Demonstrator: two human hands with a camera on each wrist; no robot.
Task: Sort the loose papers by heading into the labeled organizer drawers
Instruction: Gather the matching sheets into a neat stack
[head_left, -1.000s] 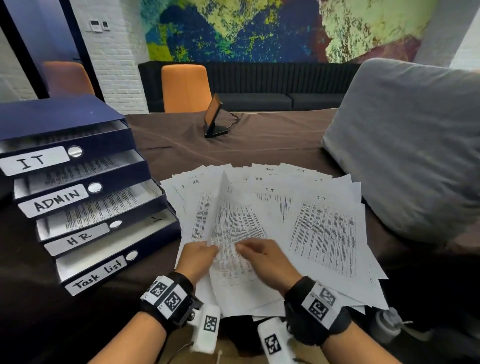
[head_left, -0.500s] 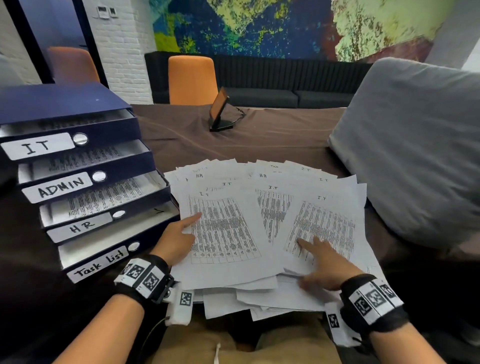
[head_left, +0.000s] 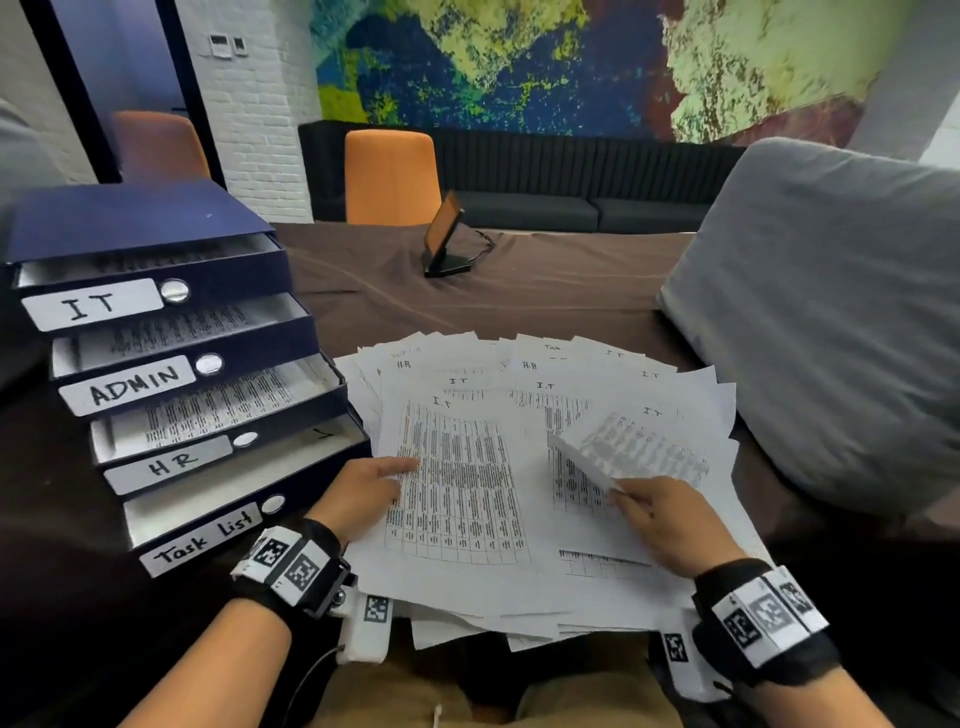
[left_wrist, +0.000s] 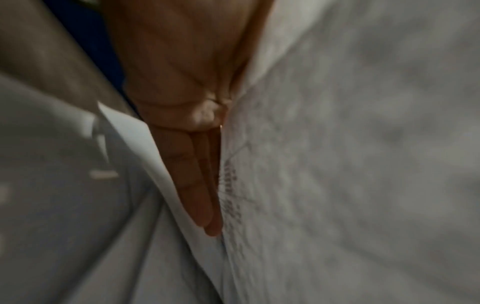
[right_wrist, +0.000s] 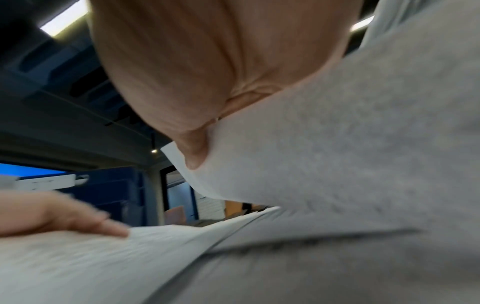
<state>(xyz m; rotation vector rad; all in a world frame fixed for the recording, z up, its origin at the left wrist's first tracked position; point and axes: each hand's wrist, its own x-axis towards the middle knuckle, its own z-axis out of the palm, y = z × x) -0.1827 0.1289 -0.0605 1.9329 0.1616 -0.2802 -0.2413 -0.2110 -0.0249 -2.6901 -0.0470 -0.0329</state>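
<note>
Loose papers (head_left: 519, 571) are fanned on tabletop, just R of organizer drawers (head_left: 171, 395). IT sheet (head_left: 631, 449) is pinched at its corner by R hand (head_left: 670, 519). L hand (head_left: 363, 493) is laid flat, fingers straight, on another IT sheet.

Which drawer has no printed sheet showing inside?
The bottom one, labelled Task list. Its tray shows only a bare pale floor, while the IT, ADMIN and HR drawers each show printed paper.
</note>
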